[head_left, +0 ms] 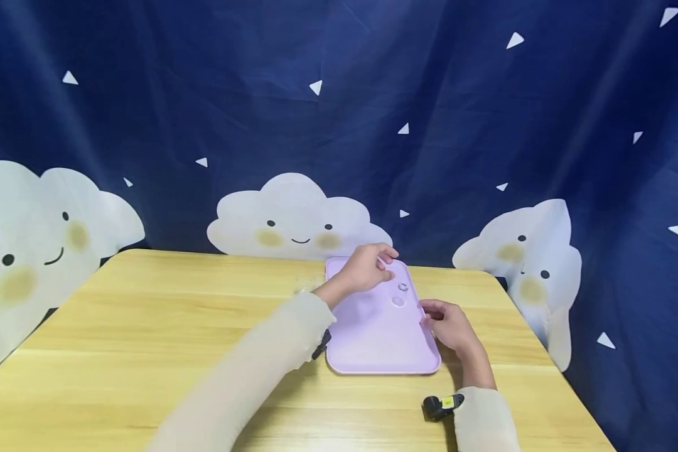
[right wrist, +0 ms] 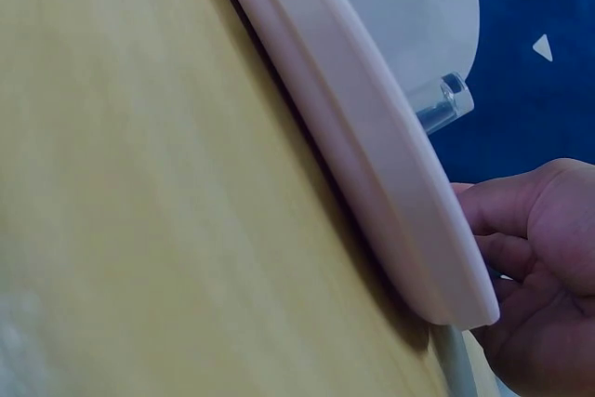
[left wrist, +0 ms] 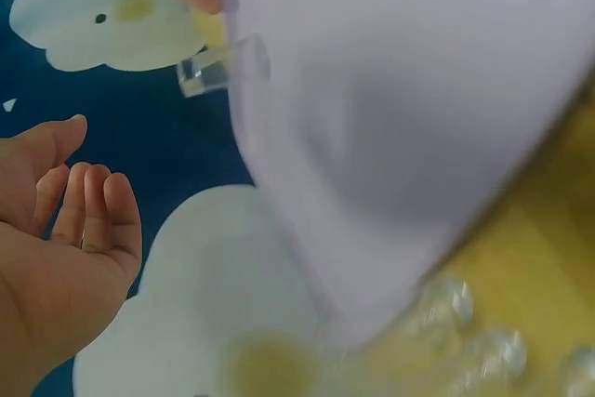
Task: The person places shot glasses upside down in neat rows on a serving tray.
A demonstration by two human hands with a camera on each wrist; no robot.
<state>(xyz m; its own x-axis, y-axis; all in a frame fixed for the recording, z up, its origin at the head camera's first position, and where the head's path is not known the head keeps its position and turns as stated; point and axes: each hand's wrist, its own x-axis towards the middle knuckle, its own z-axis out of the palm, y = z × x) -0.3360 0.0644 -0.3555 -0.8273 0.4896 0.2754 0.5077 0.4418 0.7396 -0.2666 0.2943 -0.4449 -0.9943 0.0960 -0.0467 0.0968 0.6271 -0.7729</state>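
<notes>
A pale purple tray (head_left: 373, 345) with a raised rim lies on the wooden table. On its right half stands a small clear glass (head_left: 403, 287), seen too in the left wrist view as a transparent cylinder (left wrist: 206, 72). Above the tray's far part is my left hand (head_left: 367, 267), its fingers loosely bent and nothing in them; the glass is a short way off to its right. My right hand (head_left: 449, 323) holds the tray's right rim, and in the right wrist view its bent fingers (right wrist: 502, 206) meet the tray's edge.
Several clear glass pieces (head_left: 307, 282) stand on the table (head_left: 175, 326) just left of the tray, blurred in the left wrist view. A dark blue curtain (head_left: 260, 94) with clouds and white triangles hangs behind the table's back edge. Black cameras (head_left: 441, 407) sit at the wrists.
</notes>
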